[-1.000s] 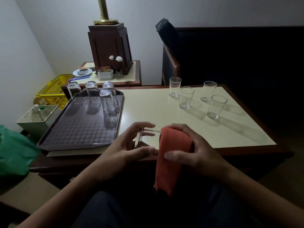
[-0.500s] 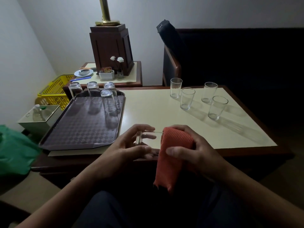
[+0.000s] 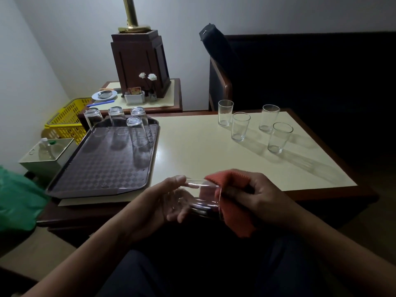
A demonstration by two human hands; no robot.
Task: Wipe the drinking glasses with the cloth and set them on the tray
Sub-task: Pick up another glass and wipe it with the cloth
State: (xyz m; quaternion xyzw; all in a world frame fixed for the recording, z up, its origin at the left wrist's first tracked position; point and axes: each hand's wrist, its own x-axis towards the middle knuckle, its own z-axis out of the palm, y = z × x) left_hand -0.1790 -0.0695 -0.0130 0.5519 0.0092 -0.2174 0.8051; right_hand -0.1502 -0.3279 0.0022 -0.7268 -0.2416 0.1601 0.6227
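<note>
**Hands.** The left hand [image 3: 169, 202] was curled round a clear glass [image 3: 203, 199] lying on its side, with the thumb on top and the fingers underneath. The right hand [image 3: 265, 196] gripped an orange cloth [image 3: 235, 213], bunched against the end of the glass facing it. A flap of the cloth hung below that hand. Whether any cloth reached inside the glass could not be told (the light was poor). Both hands were held just in front of the near edge of the worktop [image 3: 192, 151], above the person's lap and not resting on the worktop.

**Edges and room.** The tray [image 3: 100, 172] lay on the left part of the worktop, with its near end close to the worktop's near edge. The near half of the tray was bare. A broad bare strip of worktop ran between the tray and the glasses on the right. A yellow basket [image 3: 66, 121] sat beyond the tray's left side, and a dark chair [image 3: 220, 82] stood behind the worktop.

**Count.** There were nine glasses in all.
- One was in the hands.
- Four upturned glasses [image 3: 137, 132] stood at the far end of the tray, three in a row and one just in front.
- Four upright glasses [image 3: 240, 127] stood on the right part of the worktop, near one another but not touching.

There was one cloth and one tray.
</note>
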